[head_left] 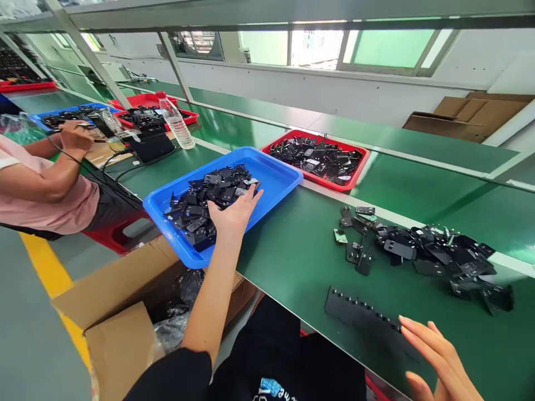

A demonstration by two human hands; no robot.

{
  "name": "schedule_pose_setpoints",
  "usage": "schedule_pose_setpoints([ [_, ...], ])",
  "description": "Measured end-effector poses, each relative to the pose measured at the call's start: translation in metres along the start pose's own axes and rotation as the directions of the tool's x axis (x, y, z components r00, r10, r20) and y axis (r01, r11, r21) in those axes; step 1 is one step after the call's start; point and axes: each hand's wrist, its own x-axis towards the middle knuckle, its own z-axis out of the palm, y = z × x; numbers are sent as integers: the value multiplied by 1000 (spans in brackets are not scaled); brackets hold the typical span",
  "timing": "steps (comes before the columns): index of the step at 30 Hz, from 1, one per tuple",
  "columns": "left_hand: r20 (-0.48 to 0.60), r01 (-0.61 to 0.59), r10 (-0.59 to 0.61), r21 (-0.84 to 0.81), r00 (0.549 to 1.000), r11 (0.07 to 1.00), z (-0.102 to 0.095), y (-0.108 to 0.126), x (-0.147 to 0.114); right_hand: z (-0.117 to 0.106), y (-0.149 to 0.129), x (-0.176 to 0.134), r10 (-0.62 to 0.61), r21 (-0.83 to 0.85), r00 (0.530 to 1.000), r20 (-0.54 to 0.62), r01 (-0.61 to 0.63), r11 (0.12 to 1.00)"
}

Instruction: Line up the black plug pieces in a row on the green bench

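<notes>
My left hand (236, 214) is over the blue tray (276, 181), its thumb and fingers spread. Beneath and beside it in the tray lies a heap of small black plate-like parts (200, 209); whether the fingertips touch them I cannot tell. Down at the right, my right hand (443, 356) has its fingers stretched out and the thumb apart. Its fingertips are at the right end of a neat row of black parts (359, 314) with small round studs along the top edge. Behind this row, a loose pile of similar black parts (434, 250) lies on the green bench.
Behind the blue tray stands a red tray (357, 178) of black parts. A water bottle (178, 122) and a black box with cables (152, 146) are farther left, near a co-worker's hand (75, 136). An open cardboard box (121, 278) sits below the bench edge.
</notes>
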Motion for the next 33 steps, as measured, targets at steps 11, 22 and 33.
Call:
schedule_pose_setpoints([
  [11, -15, 82, -86, 487, 996, 869, -27, -88, -90, 77, -23, 39, 101, -476, 919, 380, 100, 874],
  [22, -15, 79, -87, 589, 996, 804, -57, -97, -106, 86, -30, 4, 5, -530, 919, 393, 222, 819],
  [33, -222, 705, -704, 476, 675, 526, -62, -134, -139, 73, -43, 30, -114, -305, 980, 164, 160, 939],
])
